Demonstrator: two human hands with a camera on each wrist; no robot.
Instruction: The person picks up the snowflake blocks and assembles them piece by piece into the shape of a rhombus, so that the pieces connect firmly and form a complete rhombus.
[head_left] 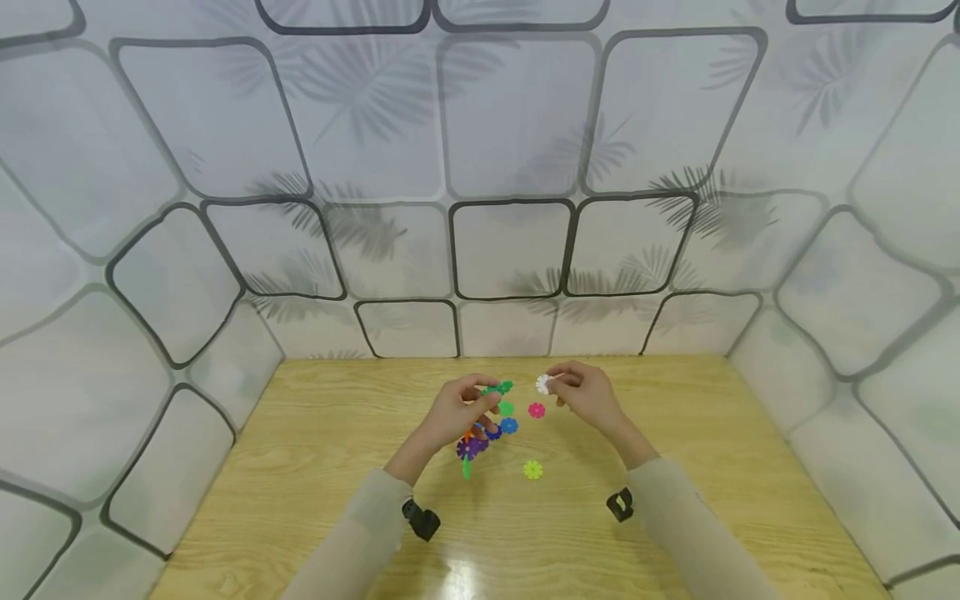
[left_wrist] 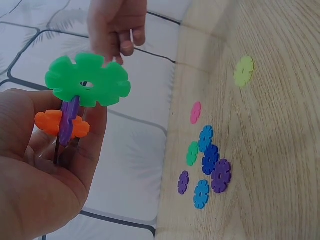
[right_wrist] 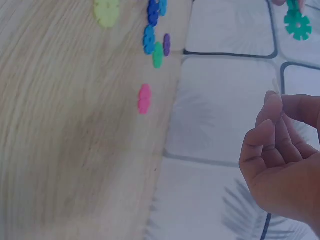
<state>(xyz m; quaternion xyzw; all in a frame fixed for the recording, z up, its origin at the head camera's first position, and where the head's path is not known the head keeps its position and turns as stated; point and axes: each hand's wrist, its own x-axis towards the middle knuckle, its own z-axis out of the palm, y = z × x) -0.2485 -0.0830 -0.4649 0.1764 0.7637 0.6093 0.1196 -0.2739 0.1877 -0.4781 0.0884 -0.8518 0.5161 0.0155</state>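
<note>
Left hand (head_left: 456, 408) pinches joined discs (left_wrist: 87, 97); right hand (head_left: 588, 396) pinches a white disc (head_left: 542, 384), both raised over the bench (head_left: 337, 467) toward its far edge. Pieces appear light, stiff, slick; best held by the rims.

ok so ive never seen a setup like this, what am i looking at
No machine here, just a person working bare-handed. The wide picture comes from a camera on the head; the other two come from cameras on the wrists. On the wooden table lie flower-shaped discs, including a pink disc, a yellow-green disc and a dark blue disc. The left hand holds joined discs, including green, purple and orange; the right hand pinches a white disc.
</note>
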